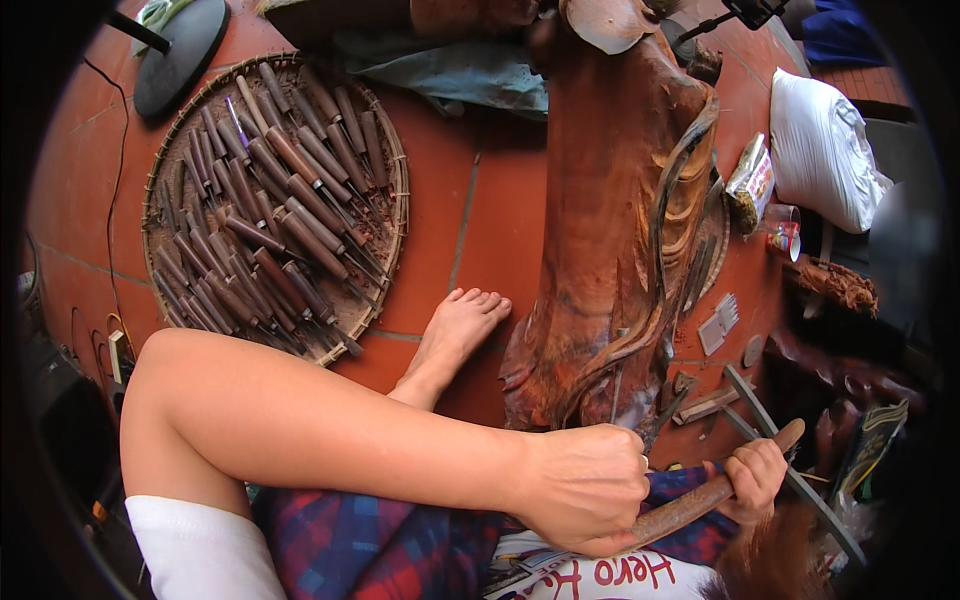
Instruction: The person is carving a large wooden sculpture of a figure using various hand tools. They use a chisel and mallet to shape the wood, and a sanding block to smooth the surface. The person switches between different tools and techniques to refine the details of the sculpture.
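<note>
My left hand (585, 490) is closed, with its thumb by the lower end of a curved wooden stick (685, 507). It appears wrapped round that end, though the fingers are mostly hidden under the back of the hand. Further up the stick, my right hand (755, 480) grips it just below the rounded tip. The stick slants over my lap, above blue-and-red plaid cloth (345, 540) and a white printed cloth (640, 575). Just beyond my hands stands a large reddish-brown wood carving (600, 220), with a twisting branch-like ridge down its right side.
A round woven tray (402, 190) full of wooden-handled carving tools (270, 200) lies at the left on red floor tiles. My bare foot (455, 335) rests between tray and carving. At the right are a white sack (825, 150), a clear cup (783, 232) and metal bars (815, 505).
</note>
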A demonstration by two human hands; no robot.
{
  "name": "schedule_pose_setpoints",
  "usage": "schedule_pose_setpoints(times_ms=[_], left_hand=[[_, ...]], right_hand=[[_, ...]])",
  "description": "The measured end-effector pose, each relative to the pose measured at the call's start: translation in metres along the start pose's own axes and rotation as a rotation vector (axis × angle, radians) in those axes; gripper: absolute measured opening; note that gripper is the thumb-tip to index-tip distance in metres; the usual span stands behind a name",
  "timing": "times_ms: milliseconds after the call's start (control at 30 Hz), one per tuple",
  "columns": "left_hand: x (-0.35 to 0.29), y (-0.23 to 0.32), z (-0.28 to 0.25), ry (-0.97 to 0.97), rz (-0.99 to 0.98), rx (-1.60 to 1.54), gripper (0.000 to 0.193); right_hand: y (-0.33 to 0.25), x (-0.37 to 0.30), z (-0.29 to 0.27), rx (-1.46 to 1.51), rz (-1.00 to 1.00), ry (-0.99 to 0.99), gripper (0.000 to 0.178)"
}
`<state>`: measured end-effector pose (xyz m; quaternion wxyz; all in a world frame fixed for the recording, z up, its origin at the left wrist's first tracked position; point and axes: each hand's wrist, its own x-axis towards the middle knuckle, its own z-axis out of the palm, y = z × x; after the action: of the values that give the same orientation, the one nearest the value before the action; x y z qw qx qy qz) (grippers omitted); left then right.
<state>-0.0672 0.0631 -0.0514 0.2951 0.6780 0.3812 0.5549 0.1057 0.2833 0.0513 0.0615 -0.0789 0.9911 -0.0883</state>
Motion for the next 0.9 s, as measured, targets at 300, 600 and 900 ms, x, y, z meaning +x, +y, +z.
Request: schedule_pose_setpoints(times_ms=[300, 600, 900], left_hand=[[0.001, -0.009, 0.01, 0.037, 0.083, 0.053, 0.047], [0.006, -0.001, 0.007, -0.096, 0.063, 0.162, 0.038], [0.02, 0.004, 0.003, -0.277, -0.028, 0.231, 0.035]], right_hand=[[0.003, -0.009, 0.006, -0.056, -0.04, 0.029, 0.026], [0.002, -0.009, -0.005, -0.08, -0.182, 0.11, 0.021], [-0.014, -0.037, -0.012, -0.104, -0.136, 0.142, 0.022]])
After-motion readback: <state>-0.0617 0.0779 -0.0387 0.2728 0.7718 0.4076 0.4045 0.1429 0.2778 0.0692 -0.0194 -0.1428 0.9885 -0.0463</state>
